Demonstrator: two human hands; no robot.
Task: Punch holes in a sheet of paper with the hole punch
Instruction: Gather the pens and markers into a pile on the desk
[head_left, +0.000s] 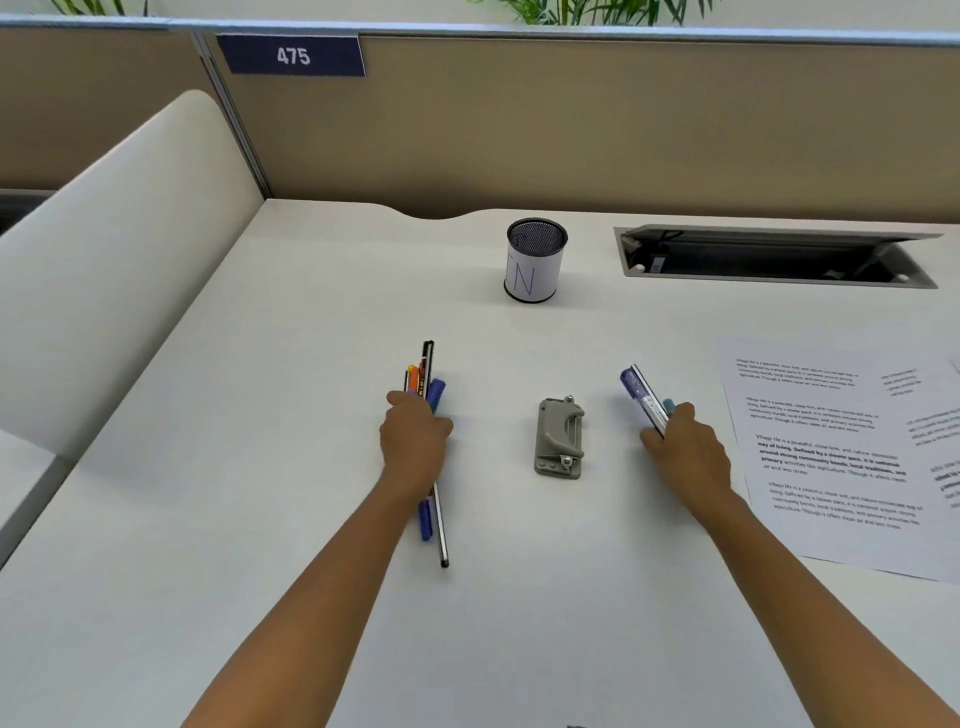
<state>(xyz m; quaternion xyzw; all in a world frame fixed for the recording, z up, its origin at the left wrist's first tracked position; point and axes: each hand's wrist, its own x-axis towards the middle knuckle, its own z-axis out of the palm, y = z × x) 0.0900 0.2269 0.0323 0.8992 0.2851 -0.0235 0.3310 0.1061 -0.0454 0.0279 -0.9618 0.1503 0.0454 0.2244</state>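
White desk (260, 415) in a partitioned cubicle: left hand (415, 436) is wrapped round a pen bundle (428, 384), right hand (685, 447) round markers (644, 397). Between them lies the hole punch (560, 439), printed sheets (831, 441) right. Best drop both handfuls in the far mesh cup (535, 260), freeing the hands for the punch.
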